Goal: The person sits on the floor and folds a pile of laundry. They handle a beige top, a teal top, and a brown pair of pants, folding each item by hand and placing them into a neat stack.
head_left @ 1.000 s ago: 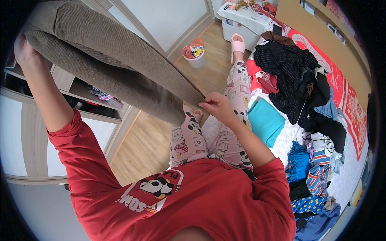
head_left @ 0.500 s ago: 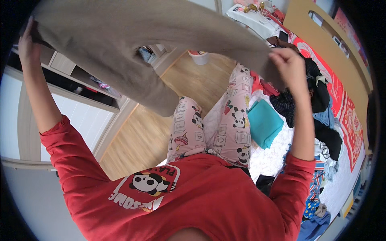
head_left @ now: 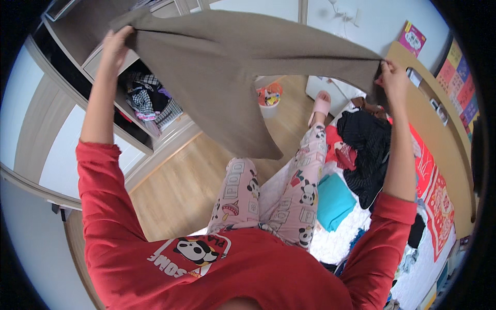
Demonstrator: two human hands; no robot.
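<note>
A pair of greyish-brown trousers [head_left: 222, 57] is stretched out in the air between my raised arms. My left hand [head_left: 118, 44] is closed on the waist end at the upper left. At the upper right my right hand [head_left: 393, 80] pinches the end of one leg, pulling it taut. The other leg hangs loose, its hem just beyond my knees. I am seated on the bed in pink panda-print trousers [head_left: 235, 191]. A folded teal cloth [head_left: 333, 202] lies on the bed beside my right thigh.
Dark striped clothing [head_left: 364, 150] and a red patterned cloth [head_left: 439, 206] lie on the bed at the right, by the tan headboard [head_left: 460, 134]. An open wardrobe shelf at the left holds checked clothes [head_left: 150, 98]. A white bin [head_left: 269, 106] stands on the wooden floor [head_left: 170, 191].
The trousers have been spread wider and pulled tauter. My left hand has moved right, while my right hand has moved a little further right. Both hands keep their hold.
</note>
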